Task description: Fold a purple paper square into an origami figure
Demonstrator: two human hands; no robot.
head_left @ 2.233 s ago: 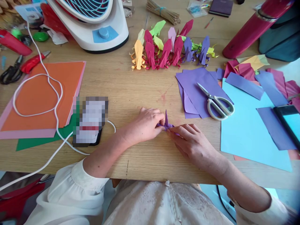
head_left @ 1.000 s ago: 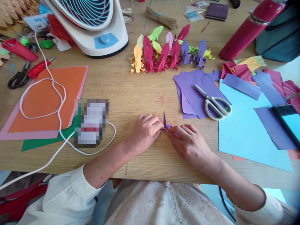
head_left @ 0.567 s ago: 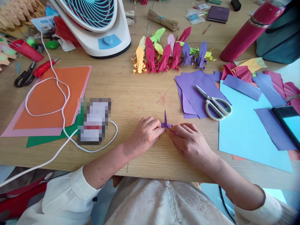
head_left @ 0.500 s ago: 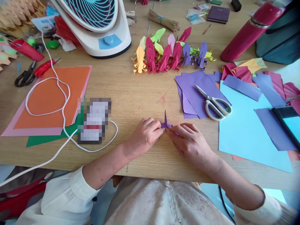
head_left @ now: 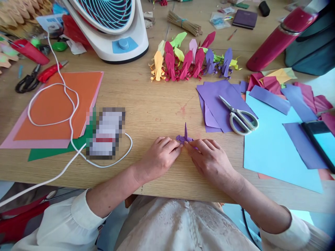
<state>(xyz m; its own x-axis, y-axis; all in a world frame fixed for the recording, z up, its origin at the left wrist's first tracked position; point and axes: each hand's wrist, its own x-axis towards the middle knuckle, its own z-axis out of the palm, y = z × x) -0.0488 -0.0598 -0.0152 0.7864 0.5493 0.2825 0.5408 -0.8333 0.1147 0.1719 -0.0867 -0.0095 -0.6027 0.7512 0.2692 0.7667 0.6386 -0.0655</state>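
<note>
A small purple origami figure is pinched between my two hands near the table's front edge, with one thin point standing up from it. My left hand grips its lower left side between thumb and fingers. From the right, my right hand has its fingers closed on the other side, hiding much of the folded paper. Beyond my hands stands a cluster of finished origami figures in orange, red, green, pink and purple. White-handled scissors rest on purple paper sheets to the right.
Left are orange paper, a phone and a white cable. A fan stands behind. To the right are light blue paper, a red flask and another phone. A twig bundle lies far back.
My left fingers have shifted slightly down and left, so more of the purple figure's left side shows. The right hand keeps its hold. The view has moved slightly.
</note>
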